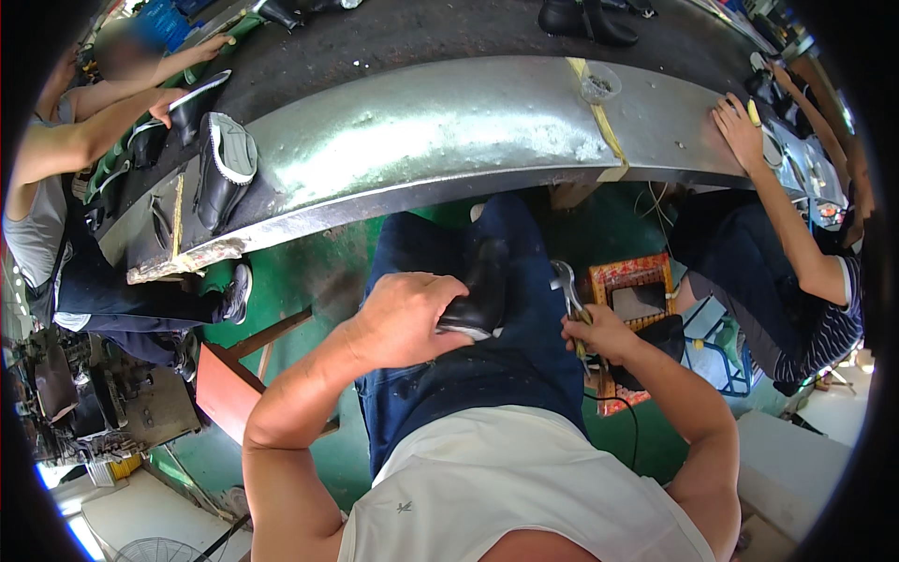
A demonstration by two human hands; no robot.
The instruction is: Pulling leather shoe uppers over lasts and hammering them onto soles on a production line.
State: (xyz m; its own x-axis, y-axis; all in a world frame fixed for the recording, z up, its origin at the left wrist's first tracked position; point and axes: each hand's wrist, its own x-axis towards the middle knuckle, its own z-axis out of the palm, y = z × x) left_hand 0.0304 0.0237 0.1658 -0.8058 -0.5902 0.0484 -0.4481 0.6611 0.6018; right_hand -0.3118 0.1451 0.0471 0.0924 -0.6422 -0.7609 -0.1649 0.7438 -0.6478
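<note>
A black leather boot (483, 286) lies across my thighs, its pale-edged end toward my body. My left hand (405, 314) is closed around that near end, thumb below and fingers curled over the top. To the right of the boot, above my right thigh, my right hand (601, 334) grips a pair of metal pincers (566, 281). Their head points up and away from me, apart from the boot, and the handles run down through my fist.
Ahead curves a workbench with a metal sheet top (421, 122). On it are another black boot (221, 173) and a clear plastic cup (599, 84). Co-workers sit at both sides, one person's hand (740, 131) on the bench. A reddish wooden stool (229, 384) stands left; a patterned box (632, 281) is right.
</note>
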